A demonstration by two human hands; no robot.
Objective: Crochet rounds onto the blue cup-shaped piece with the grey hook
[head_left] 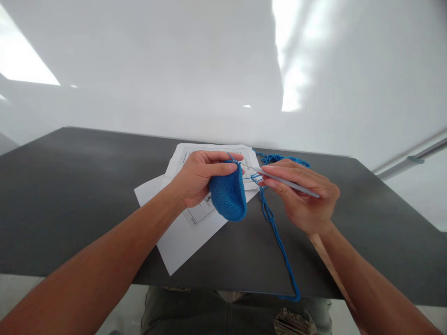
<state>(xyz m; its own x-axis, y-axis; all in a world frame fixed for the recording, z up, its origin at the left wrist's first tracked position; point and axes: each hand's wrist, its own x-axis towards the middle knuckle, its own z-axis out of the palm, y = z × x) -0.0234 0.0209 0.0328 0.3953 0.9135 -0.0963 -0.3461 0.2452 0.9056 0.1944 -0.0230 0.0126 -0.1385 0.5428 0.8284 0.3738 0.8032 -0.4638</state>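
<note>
My left hand (197, 179) is closed on a round blue crocheted piece (227, 197), pinching its upper edge between thumb and fingers above the table. My right hand (303, 195) grips a grey crochet hook (286, 182); the hook's tip points left and meets the top edge of the blue piece. Blue yarn (275, 232) runs from the work, down across the table and over its near edge. A loose heap of the same yarn (279, 159) lies just behind my right hand.
Two white paper sheets (181, 232) with printed diagrams lie on the dark grey table (70, 195) under my hands. White walls stand behind, with a grey rail (415, 160) at the right. My lap in grey trousers shows below the table edge.
</note>
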